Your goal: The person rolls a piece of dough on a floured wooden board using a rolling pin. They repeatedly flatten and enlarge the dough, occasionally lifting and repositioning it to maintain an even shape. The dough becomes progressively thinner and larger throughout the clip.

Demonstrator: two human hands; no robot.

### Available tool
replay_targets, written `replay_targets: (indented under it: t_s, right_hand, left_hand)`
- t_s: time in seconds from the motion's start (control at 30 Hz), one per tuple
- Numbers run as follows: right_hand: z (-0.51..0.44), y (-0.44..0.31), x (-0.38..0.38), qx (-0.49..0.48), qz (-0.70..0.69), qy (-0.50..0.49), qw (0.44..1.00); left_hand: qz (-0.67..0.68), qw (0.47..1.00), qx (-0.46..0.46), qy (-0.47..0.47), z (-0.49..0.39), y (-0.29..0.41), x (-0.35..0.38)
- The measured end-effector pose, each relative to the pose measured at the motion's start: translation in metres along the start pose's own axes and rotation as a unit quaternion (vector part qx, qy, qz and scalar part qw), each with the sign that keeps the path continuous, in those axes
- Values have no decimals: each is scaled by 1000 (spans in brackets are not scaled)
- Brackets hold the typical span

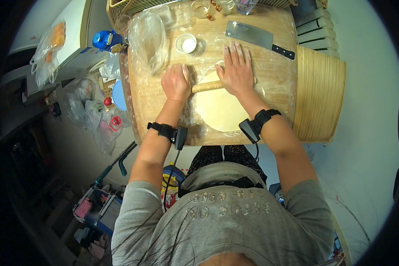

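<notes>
A thin round sheet of pale dough point(219, 111) lies on the floured wooden board point(276, 99). Across its upper part runs a wooden rolling pin point(206, 87). My left hand point(176, 82) is curled around the pin's left end, which it hides. My right hand point(236, 71) lies flat over the pin towards its right end, fingers stretched forward and dusted with flour. The pin's right tip just shows past this hand. Beyond my hands stands a small white cup point(185, 43) with white powder in it.
A cleaver point(251, 35) with a black handle lies at the back right. Clear plastic bags point(148, 43) lie at the back left. Glass mugs point(201, 9) line the far edge. A blue bottle point(104, 40) stands left, and a slatted mat point(319, 96) adjoins on the right.
</notes>
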State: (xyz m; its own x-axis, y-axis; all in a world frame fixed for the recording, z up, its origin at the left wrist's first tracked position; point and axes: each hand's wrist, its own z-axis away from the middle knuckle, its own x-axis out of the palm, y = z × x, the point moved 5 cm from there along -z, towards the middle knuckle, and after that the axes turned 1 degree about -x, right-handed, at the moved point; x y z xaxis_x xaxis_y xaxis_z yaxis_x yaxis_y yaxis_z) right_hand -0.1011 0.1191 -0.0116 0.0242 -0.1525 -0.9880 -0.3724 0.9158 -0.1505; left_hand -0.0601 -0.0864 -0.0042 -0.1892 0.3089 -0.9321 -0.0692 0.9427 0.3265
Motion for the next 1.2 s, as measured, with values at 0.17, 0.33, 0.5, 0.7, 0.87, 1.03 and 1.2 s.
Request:
replay_targets:
  t_s: [0.17,0.33,0.5,0.7,0.87,1.03,1.2]
  right_hand:
    - [62,-6,-3,-26,-3,-34,999]
    - [166,-8,-11,-96,-52,-160,981]
    - [134,-9,-8,-133,-53,-57,988]
    - [78,-20,-9,-100,-37,-21,994]
    - [16,-29,4,-74,-12,5,997]
    - [-1,-33,5,-75,-30,68,994]
    - [99,-23,1,-98,-20,-104,989]
  left_hand:
    - [-45,996,-40,-72,56,6,-6]
    - [-21,972,35,-232,179,18,-27]
    - [-3,970,2,-245,192,13,-20]
    - [1,984,-39,-176,151,11,-20]
    - [-8,987,-73,-146,93,-15,-12]
    - [36,964,-168,-205,74,-28,-4]
    - [16,972,-8,-236,167,13,-27]
